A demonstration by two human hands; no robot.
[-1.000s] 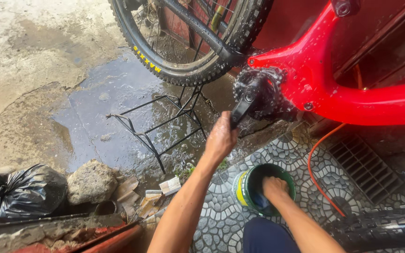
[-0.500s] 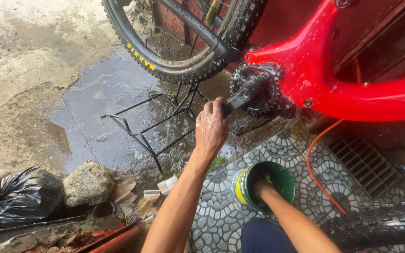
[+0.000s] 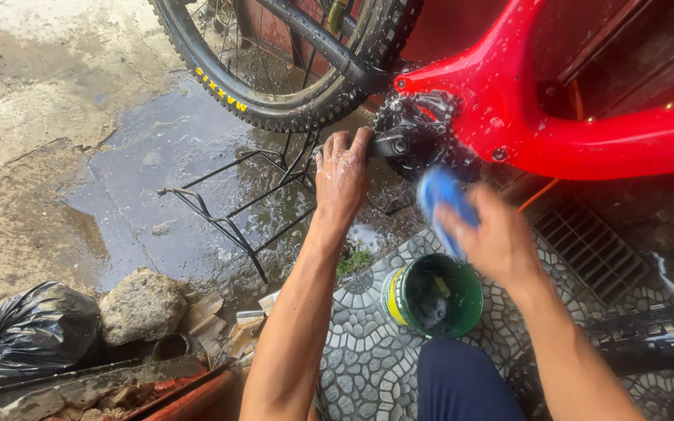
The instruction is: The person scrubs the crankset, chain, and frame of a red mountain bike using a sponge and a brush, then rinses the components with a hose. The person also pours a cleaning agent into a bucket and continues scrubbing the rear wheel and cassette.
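A red bicycle frame [image 3: 587, 132] fills the upper right above wet concrete, its knobby rear tyre [image 3: 274, 101] standing over a black wire stand [image 3: 235, 210]. At the soapy crankset [image 3: 419, 136], the left hand [image 3: 342, 175] is closed on the crank arm [image 3: 380, 146] — higher than a moment ago, the arm turned upward. The right hand [image 3: 497, 238], which a second earlier reached into the green bucket [image 3: 433, 295], has come up gripping a blue sponge [image 3: 444, 199] and is blurred, just beside the chainring — scrubbing appears to be resuming. A black rubbish bag [image 3: 33, 331] and a stone [image 3: 142, 304] lie lower left.
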